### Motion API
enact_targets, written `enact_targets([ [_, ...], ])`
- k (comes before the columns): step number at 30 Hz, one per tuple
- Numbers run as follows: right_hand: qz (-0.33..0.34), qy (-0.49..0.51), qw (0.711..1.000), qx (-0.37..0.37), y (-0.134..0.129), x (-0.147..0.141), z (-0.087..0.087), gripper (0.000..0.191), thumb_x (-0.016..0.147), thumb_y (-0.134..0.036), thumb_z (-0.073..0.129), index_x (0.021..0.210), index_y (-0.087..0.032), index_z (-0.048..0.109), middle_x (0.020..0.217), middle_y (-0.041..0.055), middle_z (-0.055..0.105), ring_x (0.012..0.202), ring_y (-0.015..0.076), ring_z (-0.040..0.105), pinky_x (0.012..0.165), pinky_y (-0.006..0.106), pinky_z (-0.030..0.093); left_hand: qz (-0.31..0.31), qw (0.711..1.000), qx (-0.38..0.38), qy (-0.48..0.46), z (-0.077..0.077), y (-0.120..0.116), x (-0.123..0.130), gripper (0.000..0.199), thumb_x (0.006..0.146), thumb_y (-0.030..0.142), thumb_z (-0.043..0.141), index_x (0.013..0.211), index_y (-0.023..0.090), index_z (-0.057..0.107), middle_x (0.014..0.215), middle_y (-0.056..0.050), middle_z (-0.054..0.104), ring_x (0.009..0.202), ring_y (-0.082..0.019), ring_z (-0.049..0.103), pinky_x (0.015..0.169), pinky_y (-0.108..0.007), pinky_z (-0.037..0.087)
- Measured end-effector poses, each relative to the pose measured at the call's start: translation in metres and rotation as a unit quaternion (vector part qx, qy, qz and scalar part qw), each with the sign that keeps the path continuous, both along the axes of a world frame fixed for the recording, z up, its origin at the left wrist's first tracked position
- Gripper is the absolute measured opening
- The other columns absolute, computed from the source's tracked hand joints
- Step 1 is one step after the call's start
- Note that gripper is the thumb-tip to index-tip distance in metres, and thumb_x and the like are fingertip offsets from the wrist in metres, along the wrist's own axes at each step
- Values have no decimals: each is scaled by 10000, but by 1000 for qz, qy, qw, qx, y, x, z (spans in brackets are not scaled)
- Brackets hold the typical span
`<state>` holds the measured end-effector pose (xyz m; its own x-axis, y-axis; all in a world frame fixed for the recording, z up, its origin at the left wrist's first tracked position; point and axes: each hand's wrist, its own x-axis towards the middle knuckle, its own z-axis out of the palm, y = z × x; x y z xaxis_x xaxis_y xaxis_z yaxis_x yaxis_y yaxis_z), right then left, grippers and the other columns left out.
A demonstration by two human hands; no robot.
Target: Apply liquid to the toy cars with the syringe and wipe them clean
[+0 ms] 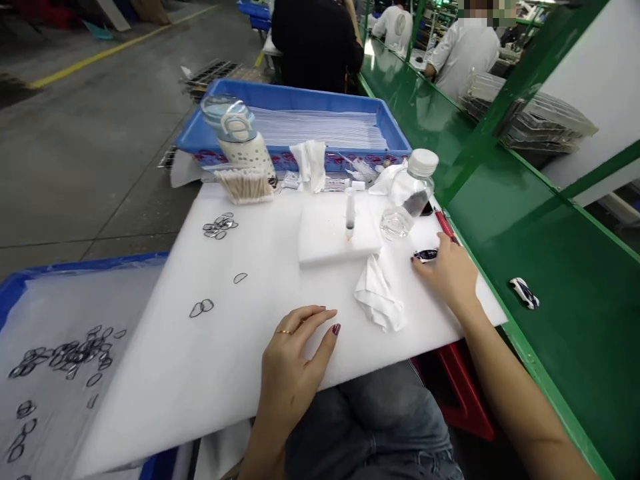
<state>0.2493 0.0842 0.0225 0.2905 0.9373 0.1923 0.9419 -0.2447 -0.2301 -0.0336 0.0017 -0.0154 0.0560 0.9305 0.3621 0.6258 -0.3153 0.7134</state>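
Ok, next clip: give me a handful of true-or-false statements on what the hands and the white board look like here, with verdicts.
1. The right hand touches a small dark glossy piece on the white foam board. True.
2. The left hand grips the syringe. False: it rests flat on the board, holding nothing; the syringe stands apart on the white block.
3. A crumpled white cloth lies between the two hands. True.
4. The clear bottle has no cap. False: it wears a white cap.
5. The cotton swabs lie beside the right hand. False: they sit at the board's far edge, by the blue tray.
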Motion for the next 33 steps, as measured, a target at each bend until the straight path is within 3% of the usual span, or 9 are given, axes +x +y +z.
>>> enact_targets([
  [3,41,6,999,-1,-5,-13,8,785,774,-412,646,1388,24,425,1117,287,648,1059,427,596,844,534,484,1,1000,-11,7,-2,-1,-1,255,893,439,638,1092,295,707,1079,-44,695,977,-263,688,830,-432,596],
  [6,182,46,982,-4,-22,-39,14,825,711,-401,715,1413,-80,422,1167,170,660,1059,308,607,942,428,487,-17,999,-47,17,-3,-1,-1,773,708,678,733,1354,301,539,1263,-96,616,1099,-345,639,880,-519,578],
  [10,539,124,832,-48,-37,-85,13,864,700,-288,745,1459,-134,364,1233,135,644,1126,269,581,980,382,467,-35,997,-46,49,-6,1,-3,1008,682,665,750,1503,250,339,1447,-177,466,1307,-431,490,996,-618,498],
  [12,601,147,780,-93,-36,-96,15,805,734,-221,718,1456,-124,376,1242,147,647,1110,262,597,939,374,479,-52,994,-38,84,-10,2,-3,926,722,563,757,1492,242,357,1445,-179,488,1300,-429,503,997,-618,491],
  [14,572,185,791,-118,-28,-99,23,592,781,-203,687,1346,-146,518,1177,116,688,1028,232,641,878,337,495,-73,991,-31,110,-11,2,-4,841,727,503,778,1447,249,425,1377,-156,569,1236,-406,562,973,-593,507],
  [19,295,259,919,33,18,-106,41,317,878,-282,605,1163,-143,586,1109,119,690,988,257,640,828,372,470,-85,989,-60,109,-3,2,-2,711,739,392,804,1371,251,512,1378,-113,588,1245,-336,573,996,-498,504],
  [24,249,283,926,16,63,-118,34,215,896,-319,589,989,-127,612,884,119,686,842,282,630,773,404,439,-164,974,-107,116,13,4,-4,735,711,158,735,1390,282,484,1495,-79,513,1333,-312,518,1042,-490,446],
  [29,312,380,871,-13,57,-104,40,395,981,-482,462,793,-175,624,882,69,691,894,209,650,815,349,474,-140,982,-120,44,17,3,0,610,667,123,743,1248,239,597,1362,-59,641,1239,-288,600,993,-471,459],
  [33,389,597,698,75,8,-109,47,127,912,-313,645,989,-218,677,933,22,667,924,162,621,822,315,478,-38,992,-114,-27,18,3,19,447,638,197,795,1074,224,698,1194,-45,737,1082,-300,678,912,-498,468],
])
